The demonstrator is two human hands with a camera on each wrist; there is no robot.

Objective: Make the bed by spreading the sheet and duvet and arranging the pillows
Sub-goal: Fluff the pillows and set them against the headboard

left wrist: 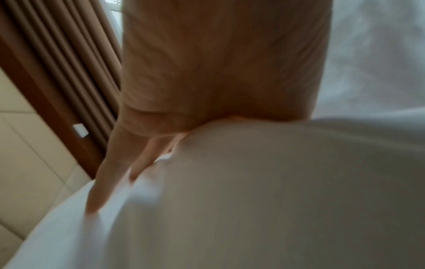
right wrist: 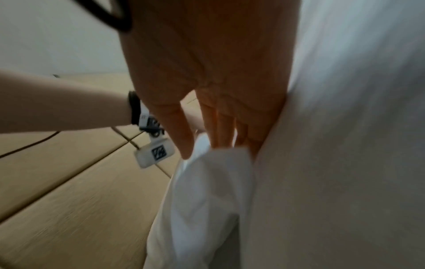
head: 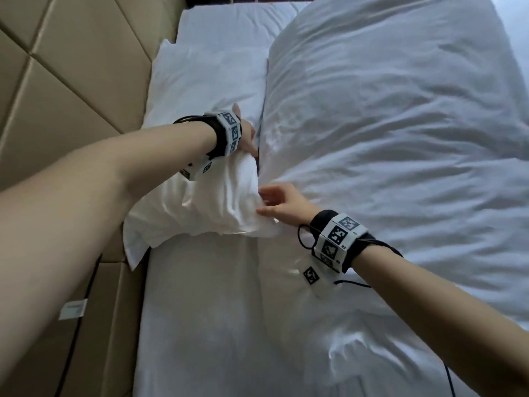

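Note:
A white pillow lies crosswise at the bed's left side by the headboard. My left hand rests on its far end next to the duvet edge; in the left wrist view its fingers lie straight and press into the pillow. My right hand touches the pillow's near right corner with straight, spread fingers against the fabric. The rumpled white duvet covers the right of the bed. The white sheet lies bare below the pillow.
A second white pillow lies beyond the first, with another one behind it. The padded beige headboard runs along the left. A black cable hangs beside it. Brown curtains show in the left wrist view.

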